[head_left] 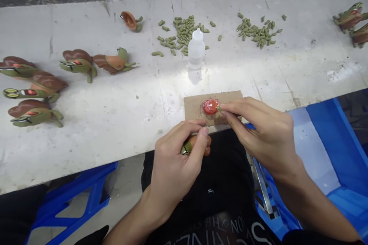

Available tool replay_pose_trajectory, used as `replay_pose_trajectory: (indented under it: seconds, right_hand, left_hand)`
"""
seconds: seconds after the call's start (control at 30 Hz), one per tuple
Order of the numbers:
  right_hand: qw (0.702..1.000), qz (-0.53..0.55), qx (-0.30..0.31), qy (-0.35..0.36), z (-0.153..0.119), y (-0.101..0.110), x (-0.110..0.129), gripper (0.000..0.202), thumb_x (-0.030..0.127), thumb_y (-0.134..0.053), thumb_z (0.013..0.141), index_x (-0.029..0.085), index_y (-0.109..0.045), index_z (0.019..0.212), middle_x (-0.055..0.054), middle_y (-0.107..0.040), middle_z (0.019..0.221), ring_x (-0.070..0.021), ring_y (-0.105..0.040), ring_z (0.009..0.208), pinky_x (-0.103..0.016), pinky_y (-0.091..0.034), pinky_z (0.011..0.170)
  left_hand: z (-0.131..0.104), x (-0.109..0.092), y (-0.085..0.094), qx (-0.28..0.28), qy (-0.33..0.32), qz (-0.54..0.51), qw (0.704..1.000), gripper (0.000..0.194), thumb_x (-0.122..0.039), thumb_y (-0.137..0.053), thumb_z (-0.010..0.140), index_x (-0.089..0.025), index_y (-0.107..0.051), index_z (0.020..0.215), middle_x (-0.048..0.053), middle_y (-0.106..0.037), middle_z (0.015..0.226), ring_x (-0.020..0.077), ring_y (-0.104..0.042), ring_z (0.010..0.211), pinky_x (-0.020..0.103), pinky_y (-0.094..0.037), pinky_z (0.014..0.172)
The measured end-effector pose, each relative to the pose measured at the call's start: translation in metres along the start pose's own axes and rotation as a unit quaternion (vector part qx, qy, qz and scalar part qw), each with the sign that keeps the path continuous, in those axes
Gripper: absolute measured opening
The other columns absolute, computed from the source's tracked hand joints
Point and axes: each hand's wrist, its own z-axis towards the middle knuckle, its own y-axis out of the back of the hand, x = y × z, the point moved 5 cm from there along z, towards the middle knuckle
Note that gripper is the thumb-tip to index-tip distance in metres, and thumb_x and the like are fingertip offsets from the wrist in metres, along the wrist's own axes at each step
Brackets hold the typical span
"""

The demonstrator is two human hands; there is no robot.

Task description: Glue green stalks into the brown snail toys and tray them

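Note:
My left hand (181, 157) is wrapped round a green and orange-brown turtle figure (188, 146), most of it hidden by the fingers. My right hand (255, 130) pinches a tiny green piece (218, 108) between thumb and forefinger. The piece's tip touches the right rim of a small red cap-like dish (211, 106) with a wet, shiny surface. Under the dish lies a scrap of brown cardboard (194, 108) at the table's near edge. Behind it stands a translucent white squeeze bottle (196, 50).
Two heaps of small green pieces (186, 32) (257, 32) lie on the white table (129, 103). Several turtle figures (34, 113) are at the left, more (349, 19) at the far right. An orange-brown shell part (130, 21) lies farther back. Blue crates (339, 141) stand below, right.

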Motion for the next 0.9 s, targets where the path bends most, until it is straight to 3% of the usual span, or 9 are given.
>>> replay_pose_trajectory:
  seconds: [0.27, 0.47, 0.67, 0.9]
  right_hand:
    - [1.0, 0.001, 0.004, 0.009, 0.0, 0.001, -0.001, 0.02, 0.0, -0.076, 0.111, 0.016, -0.087, 0.118, -0.009, -0.093, 0.112, -0.022, -0.09, 0.102, -0.032, -0.074, 0.095]
    - [0.996, 0.046, 0.008, -0.081, -0.001, 0.001, -0.006, 0.022, 0.01, -0.075, 0.115, 0.027, -0.088, 0.115, -0.005, -0.093, 0.108, -0.0262, -0.088, 0.097, -0.041, -0.074, 0.088]
    - [0.98, 0.095, -0.006, -0.172, -0.005, -0.002, -0.015, 0.011, 0.021, -0.083, 0.113, 0.027, -0.091, 0.11, -0.003, -0.093, 0.104, -0.0249, -0.088, 0.087, -0.041, -0.072, 0.083]
    - [0.964, 0.141, -0.016, -0.226, -0.009, -0.005, -0.02, 0.009, 0.023, -0.086, 0.111, 0.026, -0.093, 0.106, -0.002, -0.092, 0.096, -0.0232, -0.088, 0.084, -0.039, -0.071, 0.08]
  left_hand:
    - [0.0, 0.001, -0.004, 0.002, -0.006, 0.017, 1.0, 0.025, -0.021, -0.07, 0.114, -0.025, -0.076, 0.09, -0.002, -0.09, 0.093, 0.014, -0.075, 0.063, 0.036, -0.069, 0.08]
    - [0.001, 0.0, -0.003, 0.008, 0.006, 0.015, 1.0, 0.026, -0.024, -0.07, 0.117, -0.026, -0.077, 0.092, -0.003, -0.086, 0.087, 0.0156, -0.075, 0.065, 0.037, -0.067, 0.082]
    - [0.002, -0.002, -0.003, 0.008, 0.01, 0.027, 1.0, 0.024, -0.023, -0.07, 0.116, -0.027, -0.079, 0.094, -0.004, -0.081, 0.079, 0.0171, -0.075, 0.065, 0.037, -0.066, 0.08]
    - [0.001, 0.002, -0.004, 0.001, 0.017, 0.02, 1.0, 0.022, -0.024, -0.071, 0.116, -0.026, -0.081, 0.095, -0.003, -0.081, 0.082, 0.0157, -0.076, 0.067, 0.034, -0.064, 0.077]
